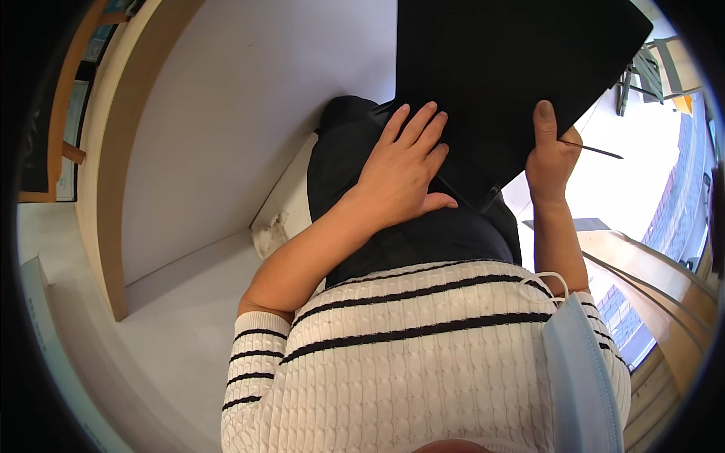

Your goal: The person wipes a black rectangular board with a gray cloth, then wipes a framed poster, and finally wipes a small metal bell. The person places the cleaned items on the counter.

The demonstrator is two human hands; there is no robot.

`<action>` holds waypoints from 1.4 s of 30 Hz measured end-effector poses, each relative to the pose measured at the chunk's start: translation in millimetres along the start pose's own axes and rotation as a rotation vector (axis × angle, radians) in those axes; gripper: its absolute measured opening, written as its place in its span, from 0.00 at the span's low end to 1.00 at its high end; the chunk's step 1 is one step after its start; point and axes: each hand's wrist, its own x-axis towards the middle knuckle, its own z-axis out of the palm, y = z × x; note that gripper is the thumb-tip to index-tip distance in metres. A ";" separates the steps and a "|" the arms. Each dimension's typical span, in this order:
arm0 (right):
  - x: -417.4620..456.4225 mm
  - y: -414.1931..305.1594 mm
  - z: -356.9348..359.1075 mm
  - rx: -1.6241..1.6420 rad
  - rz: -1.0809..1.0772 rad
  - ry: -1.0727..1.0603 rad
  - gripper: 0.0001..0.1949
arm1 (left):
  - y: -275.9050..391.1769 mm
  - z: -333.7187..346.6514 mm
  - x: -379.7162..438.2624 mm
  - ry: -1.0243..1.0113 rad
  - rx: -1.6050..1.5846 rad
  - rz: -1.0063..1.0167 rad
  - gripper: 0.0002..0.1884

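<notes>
A large black flat object (498, 85), its material unclear, reaches from the lap of my dark trousers (345, 158) to the top of the view. My left hand (405, 161) lies palm down, fingers slightly spread, across the trousers and the lower left edge of this object. At its right edge my right hand (552, 150) grips it, thumb on the near face and fingers mostly hidden behind. A thin dark stick-like thing (600, 150) with a narrow tip sticks out to the right from this hand; what it is cannot be told.
A white panel with a wooden edge (110, 170) stands at left, beside wood-framed boards (55, 141). Chairs (648, 73) are at upper right, another piece of pale furniture (651, 255) at right. A light blue face mask (580, 374) hangs before the striped sweater (419, 362).
</notes>
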 end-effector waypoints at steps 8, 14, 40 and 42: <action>-2.2 -0.6 7.1 0.103 0.082 -0.027 0.18 | 13.5 33.1 9.6 0.084 0.016 -0.192 0.31; -5.1 -4.0 17.1 0.117 0.034 -0.041 0.13 | 22.4 48.6 10.8 0.124 -0.011 -0.235 0.30; 6.0 25.4 -9.6 0.348 0.398 0.115 0.20 | -25.0 -32.8 9.6 0.223 -0.091 -0.297 0.55; 0.1 28.3 -20.2 0.340 0.505 -0.046 0.20 | -22.1 -35.9 18.9 0.158 -0.141 -0.272 0.55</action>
